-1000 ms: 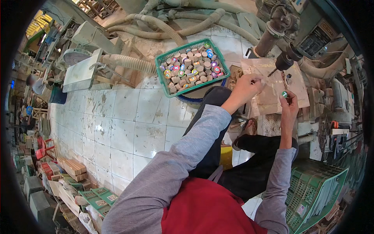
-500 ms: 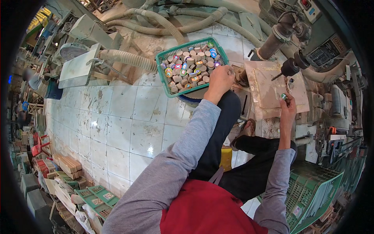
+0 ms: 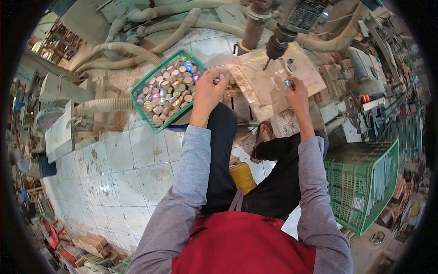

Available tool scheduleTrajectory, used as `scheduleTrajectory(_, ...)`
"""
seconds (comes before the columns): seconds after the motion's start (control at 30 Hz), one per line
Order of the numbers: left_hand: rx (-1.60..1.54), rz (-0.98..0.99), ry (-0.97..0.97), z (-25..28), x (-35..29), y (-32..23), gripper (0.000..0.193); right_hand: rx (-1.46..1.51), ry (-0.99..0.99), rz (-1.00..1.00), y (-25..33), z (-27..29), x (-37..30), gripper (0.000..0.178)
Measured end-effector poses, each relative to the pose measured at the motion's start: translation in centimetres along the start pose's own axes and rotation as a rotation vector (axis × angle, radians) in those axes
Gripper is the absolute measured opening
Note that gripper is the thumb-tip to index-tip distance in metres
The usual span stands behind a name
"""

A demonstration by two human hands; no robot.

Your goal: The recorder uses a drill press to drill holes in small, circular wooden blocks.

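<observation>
My left hand (image 3: 209, 97) is closed in a pinch beside the right rim of a green plastic basket (image 3: 145, 119); a pale edge of a small wooden disc (image 3: 216, 79) shows at the fingertips. The basket holds many round wooden discs (image 3: 175, 83), some with brightly coloured printed faces. Over the right part of a worn wooden board (image 3: 255, 84), my right hand (image 3: 299, 97) pinches a small disc (image 3: 288, 83) with a green-and-white face. A drill chuck (image 3: 276, 45) with a drill bit (image 3: 266, 65) points down above the board, to the left of that hand.
The machine's metal column (image 3: 256, 28) rises behind the board. Ribbed hoses (image 3: 175, 43) curve across the floor at the back. A green crate (image 3: 349, 187) stands to my right, and a yellow object (image 3: 242, 177) sits between my legs. A sanding machine (image 3: 59, 130) is at left.
The view has swung to the right. My left hand has shifted off the basket toward the board, a disc edge now showing in its fingers. My right hand keeps its disc over the board.
</observation>
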State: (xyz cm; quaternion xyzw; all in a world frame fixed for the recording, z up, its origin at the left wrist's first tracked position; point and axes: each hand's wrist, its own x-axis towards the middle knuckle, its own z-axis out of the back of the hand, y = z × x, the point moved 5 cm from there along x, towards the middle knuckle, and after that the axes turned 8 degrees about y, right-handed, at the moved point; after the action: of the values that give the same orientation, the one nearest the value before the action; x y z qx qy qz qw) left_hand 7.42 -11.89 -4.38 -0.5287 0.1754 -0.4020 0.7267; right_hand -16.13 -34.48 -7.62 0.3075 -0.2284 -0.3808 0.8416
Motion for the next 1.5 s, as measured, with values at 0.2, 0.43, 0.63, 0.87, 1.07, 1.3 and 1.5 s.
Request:
scheduleTrajectory(0.2,0.162,-0.095,0.147,-3.1,-0.3,-2.9,0.035,0.044,0.027,0.040,0.0,0.1,0.0,0.031)
scheduleTrajectory(0.43,0.324,-0.037,0.193,-7.3,-0.2,-4.5,0.037,-0.277,0.032,0.087,1.5,0.4,-0.3,0.035)
scheduleTrajectory(0.63,0.399,0.024,0.177,-7.8,0.0,-3.9,0.037,-0.198,-0.019,-0.063,1.5,1.5,-0.6,0.036)
scheduleTrajectory(0.87,0.509,-0.011,0.206,-8.6,1.2,-3.4,0.039,0.076,-0.156,-0.019,1.5,2.1,-0.4,0.030)
scheduleTrajectory(1.07,0.483,0.033,0.230,-9.4,1.7,-4.0,0.043,0.314,-0.304,-0.042,1.8,3.6,-1.1,0.026)
scheduleTrajectory(1.3,0.105,0.101,0.032,-6.0,2.9,-1.2,0.041,0.922,-0.404,-0.183,0.0,6.7,-2.3,0.020)
scheduleTrajectory(1.5,-0.034,0.135,-0.029,-5.1,3.4,0.2,0.044,0.961,-0.386,-0.159,0.9,7.5,-2.3,0.019)
